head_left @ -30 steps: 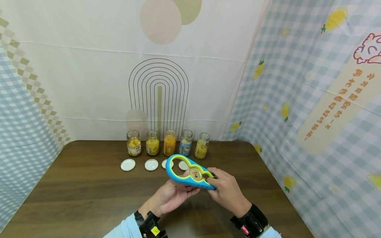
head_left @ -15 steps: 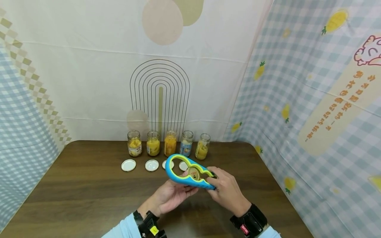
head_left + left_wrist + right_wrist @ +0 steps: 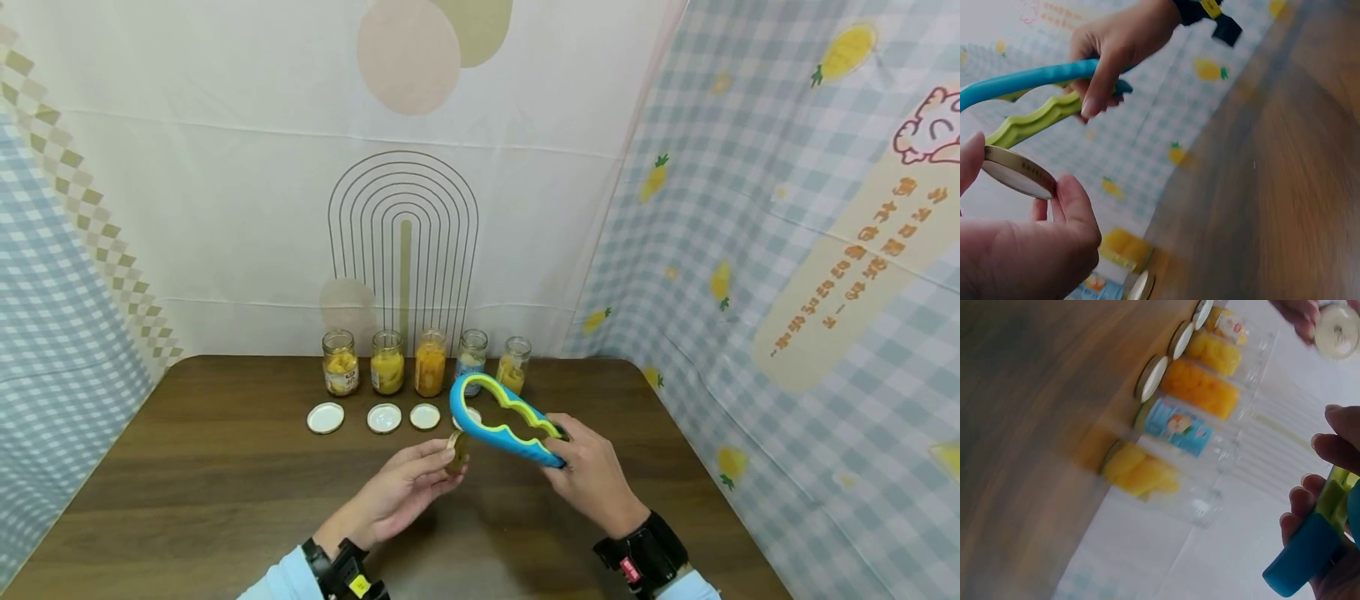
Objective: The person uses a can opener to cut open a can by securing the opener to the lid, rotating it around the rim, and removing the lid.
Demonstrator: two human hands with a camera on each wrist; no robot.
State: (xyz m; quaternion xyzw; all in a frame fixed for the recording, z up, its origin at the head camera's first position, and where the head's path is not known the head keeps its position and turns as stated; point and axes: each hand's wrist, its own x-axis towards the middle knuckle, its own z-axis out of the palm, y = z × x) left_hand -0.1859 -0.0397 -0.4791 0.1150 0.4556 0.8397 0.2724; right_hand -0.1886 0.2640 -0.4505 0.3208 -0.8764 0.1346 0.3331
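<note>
My left hand (image 3: 397, 492) holds a gold jar lid (image 3: 456, 454) on edge between thumb and fingers. In the left wrist view the lid's white underside shows, and the right wrist view shows its face. My right hand (image 3: 588, 475) grips the handle end of a blue and lime-green jar opener (image 3: 498, 435), a long loop with a scalloped inner edge. The opener is raised above the table and tilted, its rounded end pointing toward the jars. It sits to the right of the lid, and nothing is clamped in its loop.
Several lidless glass jars of yellow and orange fruit, one a jar with a blue label (image 3: 1179, 427), line the table's far edge. White-lined lids, including the leftmost lid (image 3: 326, 418), lie in front of them. Behind the brown table (image 3: 187, 500) hangs a pale cloth (image 3: 225, 208).
The lid has come out of the opener's loop. My left hand has drawn it left and turned it on edge, while my right hand has shifted the opener to the right.
</note>
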